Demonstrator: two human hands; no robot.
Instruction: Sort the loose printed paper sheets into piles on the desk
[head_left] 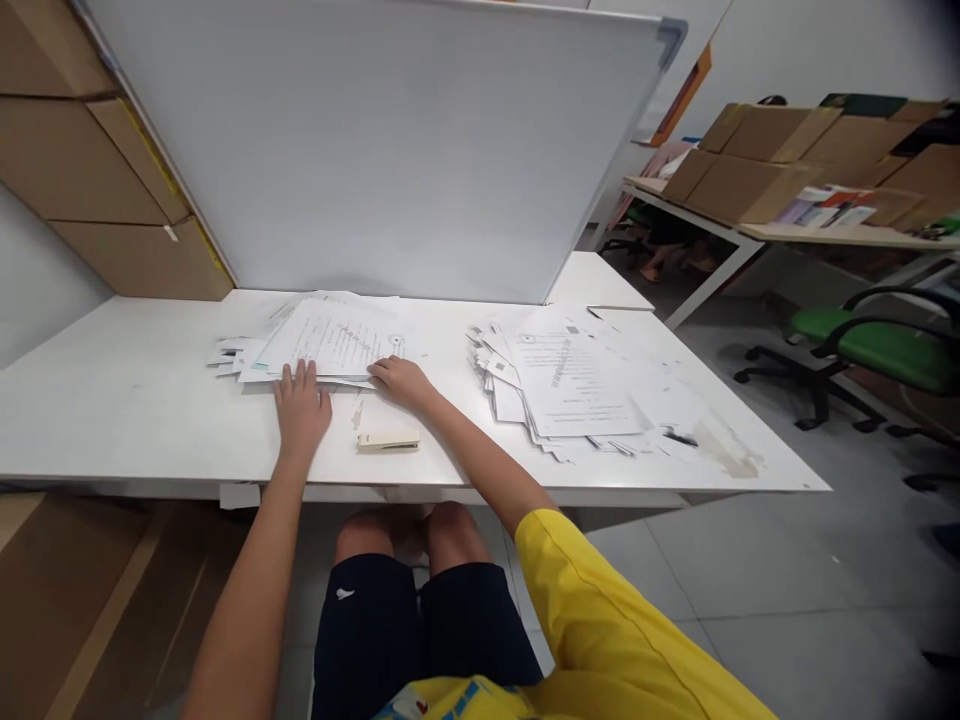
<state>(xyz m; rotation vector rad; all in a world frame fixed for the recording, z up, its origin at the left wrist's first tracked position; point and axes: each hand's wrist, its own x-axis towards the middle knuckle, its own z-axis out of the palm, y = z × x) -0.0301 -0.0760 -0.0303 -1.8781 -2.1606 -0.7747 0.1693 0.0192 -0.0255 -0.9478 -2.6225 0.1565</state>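
A stack of printed paper sheets (pixel 322 335) lies in front of me on the white table (pixel 172 425). My left hand (pixel 301 405) rests at its near edge, fingers stretched out onto the top sheet. At the near right corner of the same stack is my right hand (pixel 403 382). Its fingers are bent over the paper edge, and the thumb side is hidden. A cream-coloured stapler (pixel 388 442) lies on the table between my forearms, touched by neither hand. Farther right sits a second, untidy pile of printed papers (pixel 577 385).
A large whiteboard (pixel 390 150) stands upright along the table's back. Cardboard boxes (pixel 127 170) are stacked at the left. To the right are another table with boxes (pixel 757 185), a green chair (pixel 877 345) and part of a seated person (pixel 660 255). An open carton (pixel 82 590) is below left.
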